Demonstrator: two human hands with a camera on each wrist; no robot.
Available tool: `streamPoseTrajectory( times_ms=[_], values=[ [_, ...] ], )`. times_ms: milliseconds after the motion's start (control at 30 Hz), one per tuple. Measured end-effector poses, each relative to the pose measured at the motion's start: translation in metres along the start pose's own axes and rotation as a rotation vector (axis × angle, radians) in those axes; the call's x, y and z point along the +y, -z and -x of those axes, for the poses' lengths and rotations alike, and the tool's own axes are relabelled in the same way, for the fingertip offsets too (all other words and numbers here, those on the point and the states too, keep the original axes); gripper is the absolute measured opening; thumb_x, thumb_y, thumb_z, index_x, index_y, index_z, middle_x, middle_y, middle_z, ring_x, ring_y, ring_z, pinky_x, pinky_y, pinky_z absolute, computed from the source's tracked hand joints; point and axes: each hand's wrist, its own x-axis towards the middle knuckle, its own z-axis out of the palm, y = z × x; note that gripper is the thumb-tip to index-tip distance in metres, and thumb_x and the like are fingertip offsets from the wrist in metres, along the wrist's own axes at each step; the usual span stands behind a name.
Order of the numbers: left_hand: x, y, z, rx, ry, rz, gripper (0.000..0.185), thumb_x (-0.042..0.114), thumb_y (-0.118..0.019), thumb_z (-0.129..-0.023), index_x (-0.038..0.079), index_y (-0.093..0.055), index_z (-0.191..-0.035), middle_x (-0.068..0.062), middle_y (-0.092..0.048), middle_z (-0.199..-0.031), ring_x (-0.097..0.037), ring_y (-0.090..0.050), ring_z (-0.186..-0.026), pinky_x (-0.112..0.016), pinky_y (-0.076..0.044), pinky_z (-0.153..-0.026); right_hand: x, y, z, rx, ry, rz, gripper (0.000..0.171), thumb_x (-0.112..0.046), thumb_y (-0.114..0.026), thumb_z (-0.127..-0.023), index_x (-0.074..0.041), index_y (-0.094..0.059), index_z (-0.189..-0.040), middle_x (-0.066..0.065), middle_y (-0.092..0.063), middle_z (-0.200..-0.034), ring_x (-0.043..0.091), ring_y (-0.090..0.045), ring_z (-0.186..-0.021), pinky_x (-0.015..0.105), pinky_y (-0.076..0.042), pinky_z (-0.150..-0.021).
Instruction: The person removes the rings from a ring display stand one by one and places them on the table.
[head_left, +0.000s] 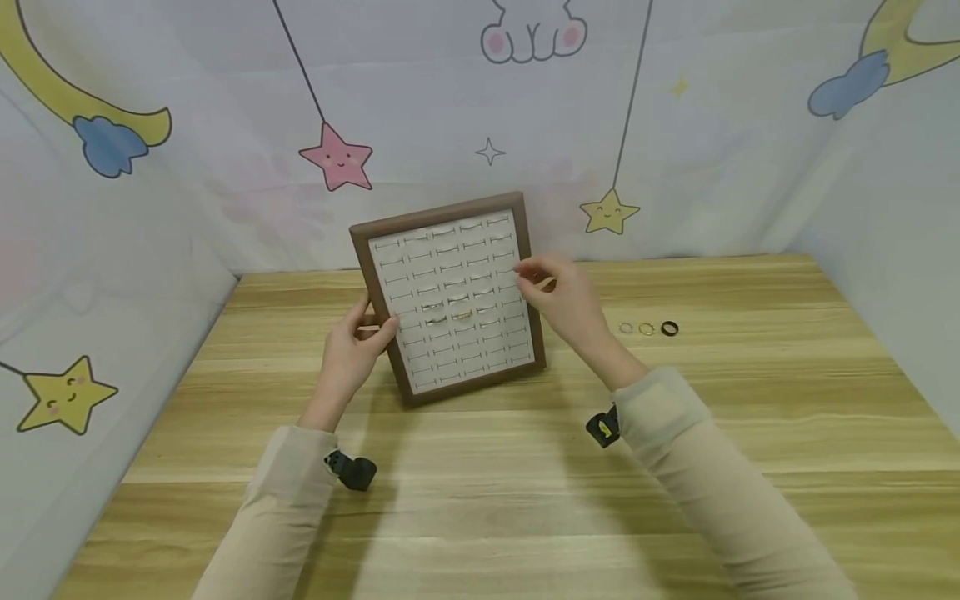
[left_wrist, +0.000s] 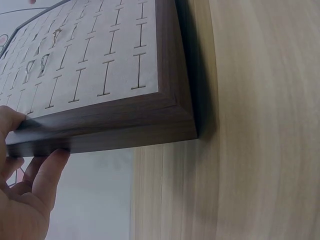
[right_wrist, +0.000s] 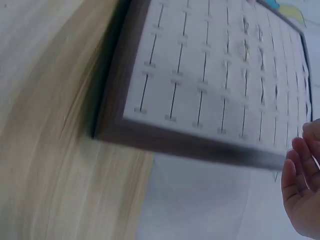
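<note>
Left hand (head_left: 351,346) grips the left edge of the dark brown wooden-framed ring display tray with a white slotted insert (head_left: 452,293); in the left wrist view the thumb (left_wrist: 11,120) lies on the frame's front face and the fingers (left_wrist: 49,176) curl behind it. The tray stands tilted, its lower edge on the light wood-grain table (head_left: 525,467), its top leaning toward the pale backdrop cloth printed with stars and moons (head_left: 225,125). Two small rings (head_left: 447,312) sit in slots near the insert's middle. Right hand (head_left: 561,293) is at the tray's right edge, fingertips (head_left: 525,271) pinched narrow at the insert's upper right rows; cannot tell whether they hold anything. Further right, well apart from the tray, three loose rings lie in a row on the table: two pale thin ones (head_left: 636,328) and a dark band (head_left: 670,328).
</note>
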Motion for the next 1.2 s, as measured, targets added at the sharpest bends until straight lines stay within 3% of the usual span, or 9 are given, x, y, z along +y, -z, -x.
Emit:
streamPoseTrajectory(
  times_ms=[233,500,833,1200],
  values=[
    [0.0,0.001,0.001,-0.005,-0.002,-0.003,0.073,0.036,-0.056,-0.095,0.022,-0.016,-0.154,-0.018,-0.053,-0.133,-0.03,-0.059,-0.116,-0.035,-0.051,-0.088,-0.013,-0.024,0.008,-0.117,0.144,0.098,0.016,-0.009,-0.064,-0.09,-0.002,-0.07,-0.103,0.011,-0.07,-0.103,0.024,-0.062,-0.093,0.034,-0.054,-0.081],
    [-0.004,0.003,-0.003,-0.043,-0.013,0.017,0.077,0.04,-0.059,-0.093,0.021,-0.015,-0.154,-0.018,-0.052,-0.133,-0.03,-0.058,-0.118,-0.036,-0.053,-0.093,-0.015,-0.049,0.01,-0.194,0.158,0.188,0.016,-0.006,-0.064,-0.089,-0.005,-0.07,-0.104,0.008,-0.069,-0.106,0.021,-0.062,-0.098,0.031,-0.054,-0.086],
    [-0.009,0.008,-0.006,-0.08,-0.029,0.033,0.082,0.042,-0.063,-0.09,0.022,-0.017,-0.154,-0.018,-0.054,-0.131,-0.03,-0.058,-0.119,-0.027,-0.054,-0.087,-0.02,-0.066,0.013,-0.154,0.19,0.331,0.015,-0.007,-0.069,-0.086,-0.009,-0.072,-0.1,0.003,-0.067,-0.097,0.018,-0.061,-0.094,0.028,-0.053,-0.081],
    [-0.008,0.012,-0.005,-0.122,-0.02,0.038,0.086,0.037,-0.067,-0.089,0.02,-0.015,-0.155,-0.019,-0.051,-0.136,-0.033,-0.053,-0.126,-0.046,-0.049,-0.1,-0.017,-0.07,0.015,-0.076,0.249,0.343,0.01,-0.006,-0.068,-0.087,-0.007,-0.072,-0.096,0.005,-0.065,-0.094,0.018,-0.062,-0.09,0.025,-0.054,-0.078]
  ],
)
